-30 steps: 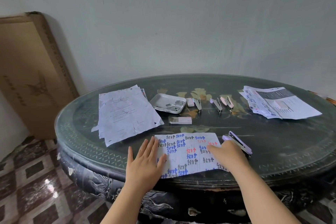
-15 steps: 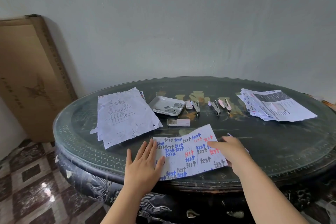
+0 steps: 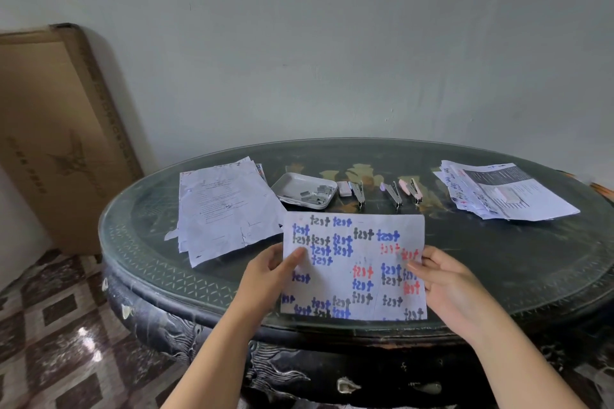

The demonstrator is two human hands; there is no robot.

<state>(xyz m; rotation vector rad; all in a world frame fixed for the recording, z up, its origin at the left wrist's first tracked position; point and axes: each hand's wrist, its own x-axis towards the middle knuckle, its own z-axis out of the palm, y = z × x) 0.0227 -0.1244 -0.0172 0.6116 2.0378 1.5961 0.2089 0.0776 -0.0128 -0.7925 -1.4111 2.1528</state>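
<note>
A sheet of paper (image 3: 352,269) covered in handwritten "test" marks (blue, black and red) is held by its two side edges above the near part of the counter (image 3: 498,262), its written face turned toward the camera. The left hand (image 3: 265,279) pinches the left edge: the thumb lies on the front of the page, and the other fingers (image 3: 275,254) curl behind it. The right hand (image 3: 452,289) grips the right edge the same way, thumb on the front near the red marks. The sheet spans the gap between both hands; whether its lower edge touches the counter cannot be told.

Beyond the sheet lie a stack of papers (image 3: 226,209) to the left, a white tray (image 3: 289,186) holding staples (image 3: 315,194), three staplers (image 3: 393,197) in a row, and a second pile of papers (image 3: 508,196) far right. A cardboard box (image 3: 56,129) leans against the wall.
</note>
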